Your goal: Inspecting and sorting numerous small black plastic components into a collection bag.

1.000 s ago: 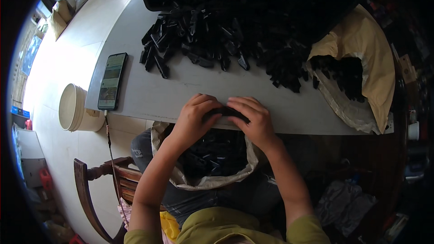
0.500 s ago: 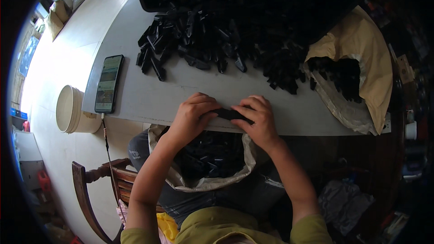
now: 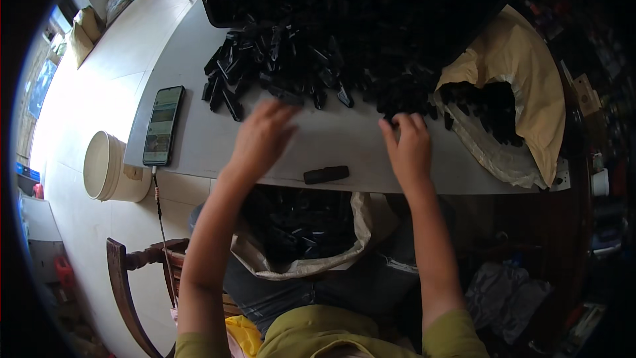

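On the table near its front edge lies an oblong black plastic piece (image 3: pixel 326 174), free of both hands. My left hand (image 3: pixel 264 138), smeared by motion, reaches toward the left heap of long black plastic pieces (image 3: pixel 228 66); its thumb and fingers look apart and I see nothing held. At the near edge of a heap of smaller black pieces (image 3: pixel 405 93) is my right hand (image 3: pixel 412 144), thumb and forefinger spread. Whether its fingertips touch a piece is hard to see. In my lap rests an open pale sack (image 3: pixel 362 225) with many black pieces inside.
A phone (image 3: pixel 163 126) with a cable lies at the left of the grey table (image 3: pixel 199 152). A large black container (image 3: pixel 225 0) stands at the back. At right a tan sack (image 3: pixel 530 86) holds black pieces. A white bucket (image 3: pixel 103 166) and wooden chair (image 3: pixel 122 278) stand left.
Both hands have let go of the oblong black piece, which now lies on the table. They have moved apart and away from me toward the heaps.
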The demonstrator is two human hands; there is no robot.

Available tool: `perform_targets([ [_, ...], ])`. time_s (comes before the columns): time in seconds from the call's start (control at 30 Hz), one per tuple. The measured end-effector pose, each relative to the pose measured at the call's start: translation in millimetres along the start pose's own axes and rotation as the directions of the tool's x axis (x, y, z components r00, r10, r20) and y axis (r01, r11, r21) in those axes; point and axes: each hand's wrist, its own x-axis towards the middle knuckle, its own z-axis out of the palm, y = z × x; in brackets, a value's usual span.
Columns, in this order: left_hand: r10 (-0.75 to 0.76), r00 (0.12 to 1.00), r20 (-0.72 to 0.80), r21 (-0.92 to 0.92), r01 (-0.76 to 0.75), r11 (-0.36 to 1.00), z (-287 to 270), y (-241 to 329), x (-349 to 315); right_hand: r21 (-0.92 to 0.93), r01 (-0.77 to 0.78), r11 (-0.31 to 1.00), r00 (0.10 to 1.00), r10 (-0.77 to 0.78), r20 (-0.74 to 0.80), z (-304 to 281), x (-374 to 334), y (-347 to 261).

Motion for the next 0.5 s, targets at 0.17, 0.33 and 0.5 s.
perform_targets([
  [0.17,0.054,0.998,-0.030,0.397,-0.038,0.917,3.9,-17.4,35.5,-0.249,-0.116,0.962,0.992,0.122,0.011,12.3,13.9,6.6],
  [0.33,-0.140,0.990,-0.016,-0.019,0.139,0.990,1.1,-0.5,22.8,0.072,-0.024,0.997,1.000,0.023,0.009,11.0,1.2,11.0],
  [0.5,-0.367,0.930,0.030,-0.736,0.268,0.621,20.0,6.7,-4.7,0.844,-0.154,0.514,0.988,0.063,0.142,27.3,-11.6,-4.5],
])
